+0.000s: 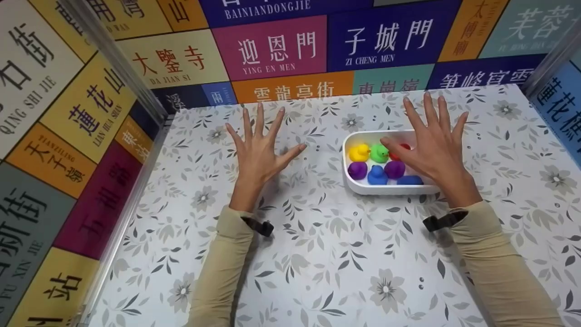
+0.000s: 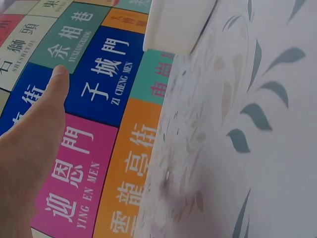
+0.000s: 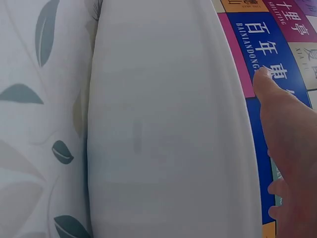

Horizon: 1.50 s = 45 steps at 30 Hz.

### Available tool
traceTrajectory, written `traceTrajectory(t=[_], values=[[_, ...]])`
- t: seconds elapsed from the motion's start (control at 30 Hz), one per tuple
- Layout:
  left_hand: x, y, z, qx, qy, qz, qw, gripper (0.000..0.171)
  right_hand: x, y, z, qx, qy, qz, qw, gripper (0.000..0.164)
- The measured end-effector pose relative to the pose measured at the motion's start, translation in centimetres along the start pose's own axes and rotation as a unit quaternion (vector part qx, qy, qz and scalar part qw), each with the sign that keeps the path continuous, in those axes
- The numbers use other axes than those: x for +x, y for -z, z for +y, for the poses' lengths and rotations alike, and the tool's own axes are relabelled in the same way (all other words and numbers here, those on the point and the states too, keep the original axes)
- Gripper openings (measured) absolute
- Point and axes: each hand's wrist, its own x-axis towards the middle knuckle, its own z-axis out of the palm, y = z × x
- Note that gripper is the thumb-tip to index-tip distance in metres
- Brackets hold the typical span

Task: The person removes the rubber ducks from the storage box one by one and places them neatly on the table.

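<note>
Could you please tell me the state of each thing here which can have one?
Left hand: fingers spread, holding nothing.
Right hand: fingers spread, hiding part of the tray.
White tray: upright, uncovered, holding toys.
Yellow duck: upright, inside.
Green duck: inside, beside yellow.
Two purple toys: inside.
Two blue toys: inside.
Red toy: inside, partly hidden.
Black wrist bands: worn on both sleeves.

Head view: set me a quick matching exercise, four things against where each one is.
1. Left hand
2. Right hand
3. White tray
4. Yellow duck

A. Inside the tray, beside the green duck
B. Spread, left of the tray
C. Resting on the floral tabletop
D. Spread, partly hiding the tray

Pairs: 1-B, 2-D, 3-C, 4-A
</note>
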Motion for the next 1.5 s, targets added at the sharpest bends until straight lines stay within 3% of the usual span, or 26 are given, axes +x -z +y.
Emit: traceTrajectory(t=[0.13,0.3,0.53,0.67,0.9,1.2,1.37,1.5], values=[[0.1,0.2,1.1,-0.010,-0.009,0.004,0.9999,0.101,0.0,0.2,-0.1,0.007,0.009,0.022,1.000,0.101],[0.1,0.6,2.7,-0.019,-0.040,0.005,0.9990,0.094,0.0,0.5,-0.1,0.054,0.024,0.089,0.994,0.090],[0.1,1.1,5.1,-0.033,-0.092,0.024,0.9950,0.081,0.0,1.1,0.3,0.131,0.061,0.203,0.968,0.058],[-0.1,1.3,6.4,-0.042,-0.123,0.036,0.9909,0.074,-0.2,1.5,0.9,0.156,0.066,0.229,0.959,0.043],[-0.2,1.1,9.0,-0.066,-0.185,0.013,0.9804,0.063,-0.8,1.6,2.7,0.171,0.010,0.187,0.967,0.035],[0.1,0.5,11.6,-0.086,-0.218,-0.059,0.9703,0.053,-0.7,0.5,6.0,0.187,-0.038,0.116,0.975,0.038],[0.4,-0.1,12.9,-0.129,-0.244,-0.095,0.9565,0.047,-0.6,0.0,7.0,0.217,-0.068,0.068,0.971,0.047],[0.5,-0.7,13.5,-0.167,-0.267,-0.105,0.9435,0.037,-0.5,-0.4,7.6,0.235,-0.075,0.054,0.968,0.048]])
